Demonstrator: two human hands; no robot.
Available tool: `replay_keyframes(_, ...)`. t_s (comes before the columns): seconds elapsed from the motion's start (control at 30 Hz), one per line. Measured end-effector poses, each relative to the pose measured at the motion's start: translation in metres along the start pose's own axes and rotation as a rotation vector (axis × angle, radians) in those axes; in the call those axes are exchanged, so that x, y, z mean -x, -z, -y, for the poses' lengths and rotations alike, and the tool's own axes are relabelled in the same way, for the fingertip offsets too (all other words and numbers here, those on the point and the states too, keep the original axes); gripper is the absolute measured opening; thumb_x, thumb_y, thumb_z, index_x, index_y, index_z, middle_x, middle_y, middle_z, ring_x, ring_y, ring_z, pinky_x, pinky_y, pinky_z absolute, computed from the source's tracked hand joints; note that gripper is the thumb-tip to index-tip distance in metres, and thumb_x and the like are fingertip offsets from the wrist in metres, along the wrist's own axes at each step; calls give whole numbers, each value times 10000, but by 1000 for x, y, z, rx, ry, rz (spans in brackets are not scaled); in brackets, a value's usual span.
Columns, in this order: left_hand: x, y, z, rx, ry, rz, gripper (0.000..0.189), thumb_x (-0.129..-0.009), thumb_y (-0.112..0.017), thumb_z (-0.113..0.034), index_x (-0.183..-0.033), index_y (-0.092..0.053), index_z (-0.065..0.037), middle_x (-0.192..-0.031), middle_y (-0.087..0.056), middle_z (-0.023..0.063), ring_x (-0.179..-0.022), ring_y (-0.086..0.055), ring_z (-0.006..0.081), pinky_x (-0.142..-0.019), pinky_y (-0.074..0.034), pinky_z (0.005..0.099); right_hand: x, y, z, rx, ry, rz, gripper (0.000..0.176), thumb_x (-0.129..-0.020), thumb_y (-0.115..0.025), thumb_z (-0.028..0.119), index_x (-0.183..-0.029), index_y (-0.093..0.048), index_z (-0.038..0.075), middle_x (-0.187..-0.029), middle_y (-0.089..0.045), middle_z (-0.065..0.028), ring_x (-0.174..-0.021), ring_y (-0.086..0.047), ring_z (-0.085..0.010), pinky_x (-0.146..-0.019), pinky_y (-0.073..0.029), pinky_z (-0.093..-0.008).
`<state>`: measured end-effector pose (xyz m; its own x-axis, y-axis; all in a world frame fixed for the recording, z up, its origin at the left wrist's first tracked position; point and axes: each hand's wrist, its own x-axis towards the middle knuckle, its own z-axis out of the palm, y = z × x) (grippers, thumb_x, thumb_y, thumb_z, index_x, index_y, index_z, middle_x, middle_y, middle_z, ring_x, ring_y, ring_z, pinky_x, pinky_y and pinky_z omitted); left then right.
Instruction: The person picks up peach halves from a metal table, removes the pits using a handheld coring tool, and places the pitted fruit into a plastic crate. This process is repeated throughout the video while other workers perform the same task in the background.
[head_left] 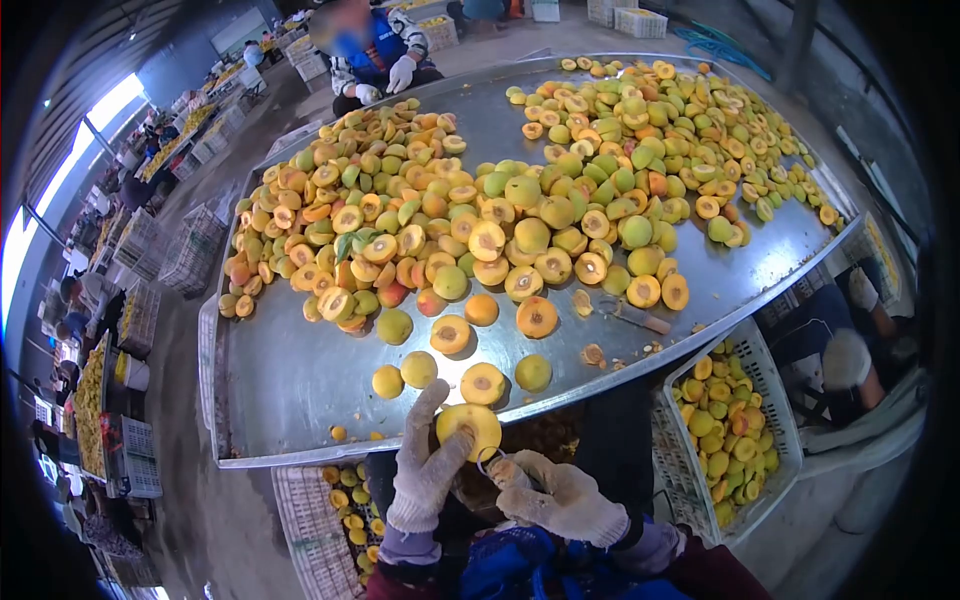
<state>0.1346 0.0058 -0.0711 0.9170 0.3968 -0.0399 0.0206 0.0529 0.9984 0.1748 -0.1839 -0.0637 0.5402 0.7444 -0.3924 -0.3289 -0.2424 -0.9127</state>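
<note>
My left hand [418, 478], in a whitish knit glove, grips a halved yellow peach [470, 424] just past the table's near edge, its cut face toward me. My right hand [560, 498], gloved too, has its fingers curled around a small metal loop tool [489, 457], whose ring is right at the lower edge of that peach. Most of the tool's handle is hidden in the glove. On the metal table [290, 400] just beyond my hands lie a cut peach half [483, 383] and several peaches, with a large heap of peach halves [530, 235] behind them.
A wooden-handled tool [640, 318] and pit scraps [594, 355] lie on the table. Below stand a crate of peaches [785, 425] at right and another crate [308, 520] at left. A co-worker [385, 45] sits across; another person's gloved hand [846, 360] is at right.
</note>
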Motion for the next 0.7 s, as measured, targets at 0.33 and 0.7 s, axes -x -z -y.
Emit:
replay_keyframes(0.33, 23, -12, 3, 636, 181, 92, 737, -901, -618, -514, -1358, -438, 35, -1285, -546, 223, -1138, -582, 292, -977, -488, 426, 15, -11, 22, 395, -43, 4, 536, -887, -576, 576, -1161, -528, 117, -876, -669, -119, -852, -684, -316, -752, -527, -396)
replay_keyframes(0.7, 40, -21, -5, 299, 27, -32, 634, -1025, -378, -498, -1324, -473, 53, -1255, -557, 194, -1139, -574, 264, -975, -493, 389, 19, -24, 7, 580, 163, -206, 510, -879, -600, 575, -1037, -551, 92, -705, -634, -110, -622, -665, -304, -542, -524, -391)
